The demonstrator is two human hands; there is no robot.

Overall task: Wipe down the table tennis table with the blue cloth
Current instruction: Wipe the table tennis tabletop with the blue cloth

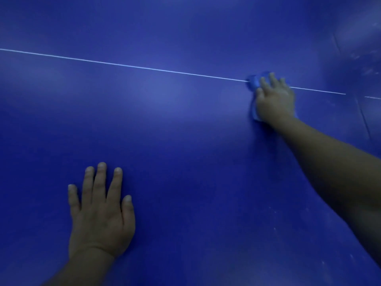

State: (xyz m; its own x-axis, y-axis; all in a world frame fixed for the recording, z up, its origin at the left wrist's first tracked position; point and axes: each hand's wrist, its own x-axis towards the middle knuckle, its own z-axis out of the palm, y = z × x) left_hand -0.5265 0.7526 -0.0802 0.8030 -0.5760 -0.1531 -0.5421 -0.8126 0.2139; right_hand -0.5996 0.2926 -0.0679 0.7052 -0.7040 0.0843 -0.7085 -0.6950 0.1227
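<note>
The dark blue table tennis table (175,124) fills the whole view. Its thin white centre line (132,66) runs from the left edge down towards the right. My right hand (275,99) lies stretched out at the upper right, fingers straight, pressing the lighter blue cloth (253,82) flat on the table right over the white line. Most of the cloth is hidden under the hand; a bunched part shows past the fingertips and a strip by the thumb. My left hand (101,213) rests flat on the table at the lower left, fingers spread, holding nothing.
A dark seam (361,114) between the two table halves runs down the right side. Pale dusty smears (369,65) mark the surface beyond it, and small white specks (274,219) dot the table under my right forearm.
</note>
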